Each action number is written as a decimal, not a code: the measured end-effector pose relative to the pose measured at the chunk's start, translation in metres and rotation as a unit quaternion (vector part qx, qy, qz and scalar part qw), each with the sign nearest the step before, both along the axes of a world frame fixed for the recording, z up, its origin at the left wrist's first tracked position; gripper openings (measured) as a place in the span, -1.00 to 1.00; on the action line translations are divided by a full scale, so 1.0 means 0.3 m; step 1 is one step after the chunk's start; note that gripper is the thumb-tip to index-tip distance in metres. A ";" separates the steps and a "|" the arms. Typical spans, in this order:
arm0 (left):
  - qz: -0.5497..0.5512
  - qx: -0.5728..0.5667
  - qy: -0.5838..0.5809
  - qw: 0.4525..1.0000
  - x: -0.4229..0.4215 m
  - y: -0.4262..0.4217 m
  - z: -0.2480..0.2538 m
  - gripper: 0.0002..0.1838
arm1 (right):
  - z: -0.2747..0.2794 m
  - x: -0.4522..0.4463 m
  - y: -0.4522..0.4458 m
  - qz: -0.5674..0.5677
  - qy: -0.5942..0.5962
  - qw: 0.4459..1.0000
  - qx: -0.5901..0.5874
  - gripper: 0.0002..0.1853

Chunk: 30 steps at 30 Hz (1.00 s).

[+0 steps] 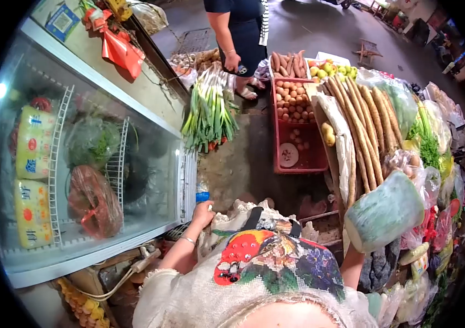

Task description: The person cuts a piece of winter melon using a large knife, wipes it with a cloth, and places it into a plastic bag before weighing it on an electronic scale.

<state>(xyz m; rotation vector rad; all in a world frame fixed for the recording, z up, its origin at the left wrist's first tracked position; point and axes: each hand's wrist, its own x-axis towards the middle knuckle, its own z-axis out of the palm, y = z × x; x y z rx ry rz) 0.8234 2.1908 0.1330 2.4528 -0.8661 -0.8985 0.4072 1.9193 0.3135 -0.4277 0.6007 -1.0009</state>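
Note:
My left hand [204,213] is closed beside the glass-fronted fridge [187,186], by a clear item with a blue band [203,195]. What its fingers hold, if anything, is hidden. My right forearm [352,269] reaches up to a large cut piece of winter melon [384,210] at the edge of the vegetable stall. The melon has pale green, frosted skin and covers my right hand, so I cannot see its fingers or tell whether they grip it. Long brown yams [359,131] lie just beyond the melon.
A red crate [300,168] holds eggs [293,102]. Leeks [210,112] lie on the floor ahead. Another person [236,33] stands at the back, an object in one hand. Bagged vegetables [442,180] crowd the right side. The fridge contains yellow packets [34,145].

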 end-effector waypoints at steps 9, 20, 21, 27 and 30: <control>0.088 0.075 0.144 0.983 0.273 0.424 -0.607 -0.86 | -0.046 0.274 -0.236 0.040 -0.023 0.999 0.006 -0.27; 0.288 0.021 0.286 0.914 0.662 0.039 -0.304 -0.76 | -0.055 0.733 -0.491 0.041 -0.036 0.998 0.019 -0.27; 0.296 0.015 0.289 0.910 0.694 0.021 -0.306 -0.78 | -0.052 0.768 -0.503 0.041 -0.036 0.998 0.020 -0.27; 0.277 0.075 0.231 0.930 0.810 -0.038 -0.417 -0.81 | -0.036 0.941 -0.619 0.049 -0.035 0.998 0.017 -0.27; 0.332 0.029 0.238 0.912 0.806 -0.080 -0.442 -0.75 | -0.037 1.003 -0.701 0.054 -0.032 0.998 0.016 -0.27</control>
